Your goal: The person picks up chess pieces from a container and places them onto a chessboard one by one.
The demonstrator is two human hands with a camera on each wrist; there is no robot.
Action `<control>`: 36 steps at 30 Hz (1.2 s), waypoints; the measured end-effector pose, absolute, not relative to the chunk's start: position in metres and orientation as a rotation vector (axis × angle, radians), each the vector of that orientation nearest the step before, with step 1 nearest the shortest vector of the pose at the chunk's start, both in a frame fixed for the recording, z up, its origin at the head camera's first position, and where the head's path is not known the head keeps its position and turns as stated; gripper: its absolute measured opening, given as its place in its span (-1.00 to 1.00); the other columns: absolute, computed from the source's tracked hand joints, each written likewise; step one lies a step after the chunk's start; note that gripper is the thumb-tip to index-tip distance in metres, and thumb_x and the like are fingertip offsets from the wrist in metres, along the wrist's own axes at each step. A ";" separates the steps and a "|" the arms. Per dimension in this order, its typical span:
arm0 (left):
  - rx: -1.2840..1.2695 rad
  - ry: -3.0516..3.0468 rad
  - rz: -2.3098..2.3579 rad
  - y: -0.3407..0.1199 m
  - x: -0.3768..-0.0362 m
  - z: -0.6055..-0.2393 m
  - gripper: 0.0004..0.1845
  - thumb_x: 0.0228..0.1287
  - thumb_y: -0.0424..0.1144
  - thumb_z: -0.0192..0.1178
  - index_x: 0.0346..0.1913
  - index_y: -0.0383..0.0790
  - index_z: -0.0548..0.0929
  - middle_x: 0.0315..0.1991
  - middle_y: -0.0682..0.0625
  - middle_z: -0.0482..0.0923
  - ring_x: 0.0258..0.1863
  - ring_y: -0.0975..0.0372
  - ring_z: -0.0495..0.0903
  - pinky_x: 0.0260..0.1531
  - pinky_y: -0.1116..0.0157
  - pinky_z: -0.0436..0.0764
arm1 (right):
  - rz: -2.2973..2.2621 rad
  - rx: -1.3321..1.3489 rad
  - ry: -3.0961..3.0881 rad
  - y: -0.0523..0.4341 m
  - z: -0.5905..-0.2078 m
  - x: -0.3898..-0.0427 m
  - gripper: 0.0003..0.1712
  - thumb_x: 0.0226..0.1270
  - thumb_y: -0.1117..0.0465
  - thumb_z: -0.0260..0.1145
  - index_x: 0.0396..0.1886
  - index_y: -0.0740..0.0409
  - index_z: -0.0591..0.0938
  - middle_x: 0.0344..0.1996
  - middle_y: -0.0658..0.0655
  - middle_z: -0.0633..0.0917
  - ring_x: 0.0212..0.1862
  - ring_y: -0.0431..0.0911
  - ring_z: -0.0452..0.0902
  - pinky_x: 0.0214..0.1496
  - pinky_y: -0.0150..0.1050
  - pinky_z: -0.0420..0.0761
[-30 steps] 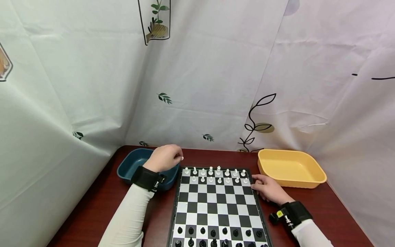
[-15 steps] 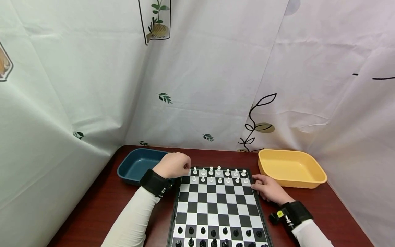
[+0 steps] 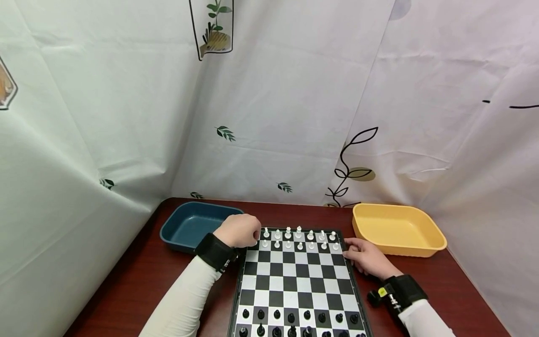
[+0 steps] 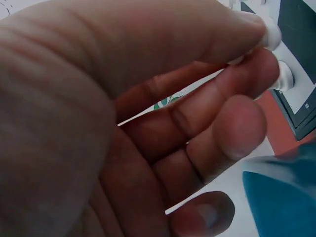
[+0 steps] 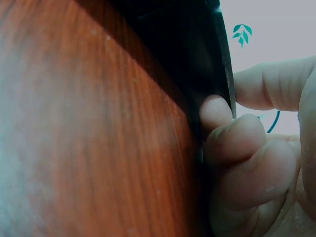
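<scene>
A black-and-white chessboard point(image 3: 290, 271) lies on the table with white pieces along its far side and black pieces along its near side. My left hand point(image 3: 237, 230) is over the far left corner, its thumb and index finger pinching a small white chess piece point(image 4: 273, 37), mostly hidden in the head view. Another white piece point(image 4: 285, 77) stands just beyond the fingertips in the left wrist view. At the right edge of the board, my right hand point(image 3: 368, 258) grips the black rim point(image 5: 229, 74), thumb on one side and curled fingers on the other.
Left of the board stands a dark blue tray point(image 3: 168, 234), partly behind the left hand. A yellow tray point(image 3: 421, 250) is at the back right, close to the right hand. The reddish-brown table point(image 3: 126, 281) meets a pale cloth backdrop point(image 3: 278, 117).
My left hand has moved right and down, from over the blue tray to the board's far left corner, covering the corner piece. My right hand stays on the board edge.
</scene>
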State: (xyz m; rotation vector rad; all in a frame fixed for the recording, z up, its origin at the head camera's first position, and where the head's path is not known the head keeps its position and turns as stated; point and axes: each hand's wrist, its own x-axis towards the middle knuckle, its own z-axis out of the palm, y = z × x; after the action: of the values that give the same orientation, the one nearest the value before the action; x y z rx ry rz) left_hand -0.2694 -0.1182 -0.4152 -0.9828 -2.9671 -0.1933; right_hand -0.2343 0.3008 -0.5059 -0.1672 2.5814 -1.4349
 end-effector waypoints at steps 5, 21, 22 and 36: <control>-0.989 -2.960 -0.202 -0.117 -0.266 -0.414 -0.36 0.30 -0.56 0.24 -0.71 0.10 0.16 -0.62 0.24 -0.22 -0.52 0.24 -0.16 -0.49 0.21 -0.06 | -1.438 -0.171 2.575 0.300 -0.504 -0.234 -0.28 0.52 0.23 0.46 0.52 0.48 0.47 -0.56 0.08 0.59 -0.61 -0.03 0.48 -0.63 -0.20 0.49; -0.960 -2.963 -0.118 -0.112 -0.269 -0.424 -0.34 0.35 -0.52 0.31 -0.72 0.08 0.18 -0.63 0.22 -0.20 -0.55 0.24 -0.12 -0.54 0.24 0.01 | -1.436 -0.166 2.577 0.300 -0.504 -0.234 -0.28 0.52 0.23 0.46 0.53 0.49 0.46 -0.55 0.09 0.59 -0.61 -0.04 0.47 -0.63 -0.20 0.48; -0.955 -2.962 -0.111 -0.111 -0.268 -0.424 -0.34 0.35 -0.51 0.31 -0.73 0.08 0.18 -0.64 0.23 -0.21 -0.55 0.24 -0.12 -0.54 0.25 0.01 | -1.437 -0.165 2.575 0.300 -0.504 -0.234 -0.28 0.52 0.23 0.46 0.53 0.49 0.46 -0.55 0.09 0.59 -0.61 -0.04 0.47 -0.63 -0.20 0.48; -0.941 -2.919 -0.098 -0.111 -0.268 -0.428 -0.34 0.33 -0.52 0.34 -0.71 0.09 0.20 -0.64 0.19 -0.14 -0.53 0.24 -0.08 -0.52 0.23 0.07 | -1.442 -0.182 2.585 0.300 -0.505 -0.233 -0.29 0.52 0.21 0.47 0.52 0.46 0.49 -0.57 0.08 0.57 -0.63 -0.04 0.47 -0.63 -0.18 0.49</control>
State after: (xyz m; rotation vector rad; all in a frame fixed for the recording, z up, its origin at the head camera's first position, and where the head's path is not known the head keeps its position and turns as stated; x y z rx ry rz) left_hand -0.2679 -0.1107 -0.4279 -0.9409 -2.9189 -0.0979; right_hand -0.2333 0.2997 -0.5047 -0.1822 2.5854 -1.4423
